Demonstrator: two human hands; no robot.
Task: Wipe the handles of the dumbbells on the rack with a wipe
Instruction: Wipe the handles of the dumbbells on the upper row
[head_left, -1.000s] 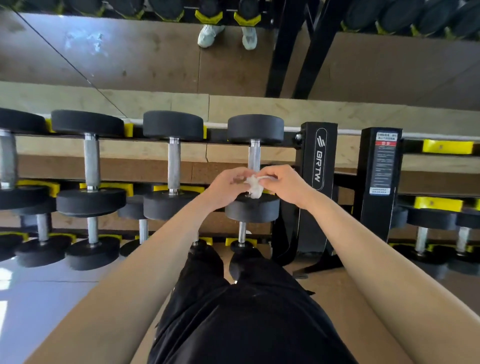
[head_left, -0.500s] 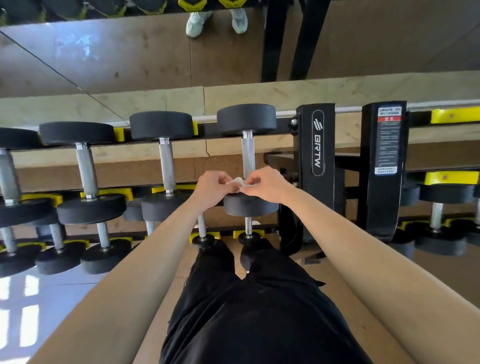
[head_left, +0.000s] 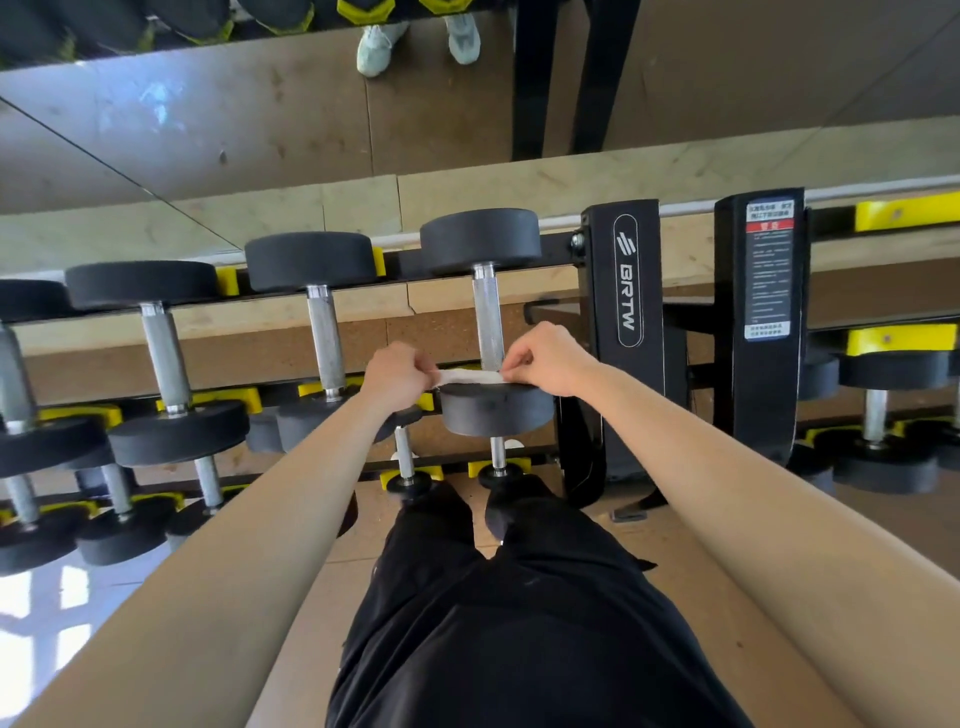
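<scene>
A white wipe (head_left: 470, 376) is stretched flat between my two hands, just above the near black head (head_left: 496, 410) of the rightmost top-row dumbbell. My left hand (head_left: 399, 375) pinches its left end and my right hand (head_left: 546, 361) pinches its right end. The dumbbell's silver handle (head_left: 488, 317) runs away from me behind the wipe to the far head (head_left: 480, 240). Two more dumbbells with silver handles (head_left: 325, 340) (head_left: 165, 358) lie to the left on the same black rack (head_left: 626, 332).
The rack's black upright with a logo stands right of my hands, and a second upright (head_left: 769, 312) with a label further right. Lower tiers hold several smaller dumbbells (head_left: 179, 439) on yellow cradles. A mirror (head_left: 260, 119) rises behind the rack. My black trousers fill the bottom.
The wipe was bunched between my hands; my hands have moved apart and pulled it out flat over the near dumbbell head. The camera has shifted slightly.
</scene>
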